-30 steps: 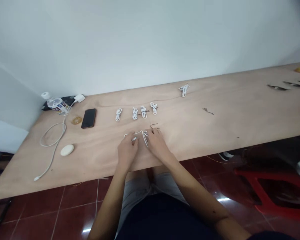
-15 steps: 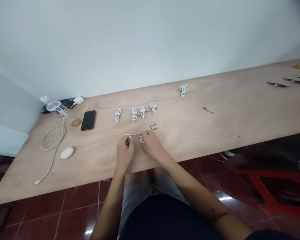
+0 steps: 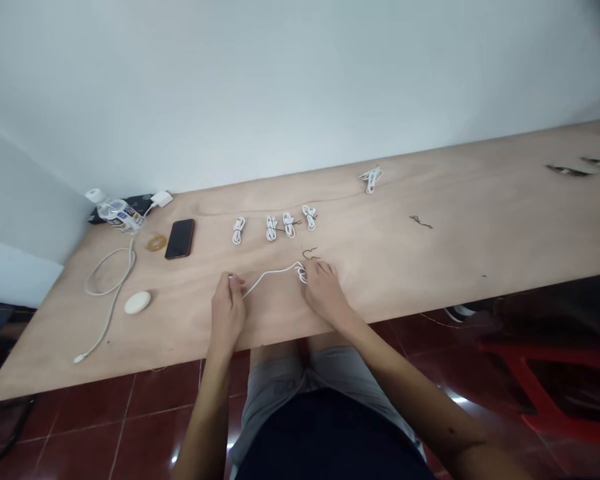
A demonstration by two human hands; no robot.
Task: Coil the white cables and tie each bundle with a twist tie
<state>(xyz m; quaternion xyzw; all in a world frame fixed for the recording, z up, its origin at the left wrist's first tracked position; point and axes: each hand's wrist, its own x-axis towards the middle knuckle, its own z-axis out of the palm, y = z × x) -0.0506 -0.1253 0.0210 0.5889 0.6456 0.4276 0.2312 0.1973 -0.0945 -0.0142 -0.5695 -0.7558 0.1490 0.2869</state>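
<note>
A white cable [image 3: 271,271] stretches between my two hands over the wooden table [image 3: 190,330]. My left hand [image 3: 229,308] is closed on one end of it, fingers pinched together. My right hand [image 3: 324,288] grips the looped part of the same cable, and some white loops show beside its fingertips. Just beyond the right hand lies a loose black twist tie [image 3: 311,253]. Farther back sit several coiled white cables, among them a bundle [image 3: 239,231] at the left of the row and another [image 3: 309,217] at its right, both with dark ties.
Left of my hands are a phone [image 3: 180,239], a white round object [image 3: 137,302], a longer white cable [image 3: 111,310], a yellowish ring [image 3: 155,243] and a bottle [image 3: 120,215]. Another white bundle [image 3: 371,180] and a dark tie [image 3: 421,222] lie rightward. A red stool [image 3: 545,373] stands below.
My hands have moved apart, the left one leftward and the right one slightly rightward. A longer stretch of cable now shows between them. The view has shifted a little.
</note>
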